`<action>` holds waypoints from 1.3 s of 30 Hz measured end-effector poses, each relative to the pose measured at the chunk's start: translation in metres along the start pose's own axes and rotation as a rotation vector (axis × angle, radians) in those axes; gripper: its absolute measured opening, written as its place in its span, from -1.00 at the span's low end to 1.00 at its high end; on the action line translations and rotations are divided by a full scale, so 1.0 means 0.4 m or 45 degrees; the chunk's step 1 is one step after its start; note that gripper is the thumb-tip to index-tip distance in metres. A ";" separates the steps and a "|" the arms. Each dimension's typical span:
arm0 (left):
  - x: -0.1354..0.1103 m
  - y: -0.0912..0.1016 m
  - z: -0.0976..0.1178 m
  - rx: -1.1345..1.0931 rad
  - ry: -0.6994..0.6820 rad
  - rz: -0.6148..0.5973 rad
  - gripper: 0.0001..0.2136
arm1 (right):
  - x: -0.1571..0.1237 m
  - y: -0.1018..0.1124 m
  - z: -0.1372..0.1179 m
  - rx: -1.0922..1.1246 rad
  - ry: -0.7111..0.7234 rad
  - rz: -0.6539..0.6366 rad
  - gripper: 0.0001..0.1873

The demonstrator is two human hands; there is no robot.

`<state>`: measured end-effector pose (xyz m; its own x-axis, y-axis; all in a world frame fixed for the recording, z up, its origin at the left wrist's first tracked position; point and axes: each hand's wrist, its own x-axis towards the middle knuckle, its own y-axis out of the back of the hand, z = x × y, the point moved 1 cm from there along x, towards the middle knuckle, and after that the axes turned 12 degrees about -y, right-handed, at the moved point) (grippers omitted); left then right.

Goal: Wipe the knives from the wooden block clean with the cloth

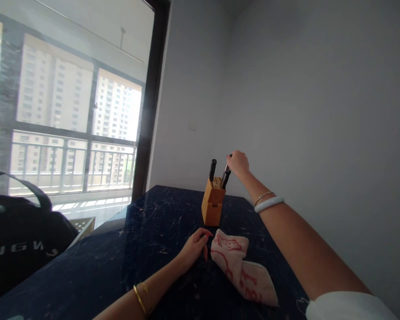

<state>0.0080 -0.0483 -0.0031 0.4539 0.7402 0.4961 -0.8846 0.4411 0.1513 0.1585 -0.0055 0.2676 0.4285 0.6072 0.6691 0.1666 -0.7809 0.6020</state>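
Gripped in my right hand [238, 163] is the dark handle of a knife [226, 170]. Its blade points down at the top of a wooden knife block [213, 206], and its lower part seems to be in a slot. A black-handled knife [212, 169] stands at the block's left, and another black handle [226, 180] sticks out at its right. My left hand [195, 246] is low over the table in front of the block, fingers loosely bent and apart, holding nothing. Just right of its fingertips lies a folded white towel [231, 264] with red print.
The block and towel are on a dark blue marbled table [146, 235]. A black bag [23, 240] stands at the left by the table's edge. Grey walls [303, 111] rise behind and to the right. A large window [70, 98] fills the left side.
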 end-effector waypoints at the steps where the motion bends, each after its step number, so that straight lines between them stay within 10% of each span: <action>1: 0.001 0.002 0.001 0.003 -0.003 0.005 -0.66 | 0.005 0.020 -0.005 0.010 0.007 0.035 -0.77; 18: 0.012 0.032 0.008 -0.012 0.005 -0.009 -0.56 | -0.084 0.244 0.006 0.903 0.377 0.854 -0.79; 31: 0.008 0.028 0.072 -0.508 0.002 -0.033 -0.61 | -0.442 -0.153 0.188 1.474 -0.363 -0.332 -0.68; 39: 0.015 0.032 0.087 -0.992 0.077 0.134 -0.66 | -0.550 -0.235 0.187 1.672 -0.619 -0.866 -0.81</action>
<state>-0.0043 -0.0562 0.0317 0.3969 0.8143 0.4235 -0.6038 0.5791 -0.5477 0.1153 -0.0766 0.0313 0.1453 0.9860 0.0818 0.9628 -0.1219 -0.2413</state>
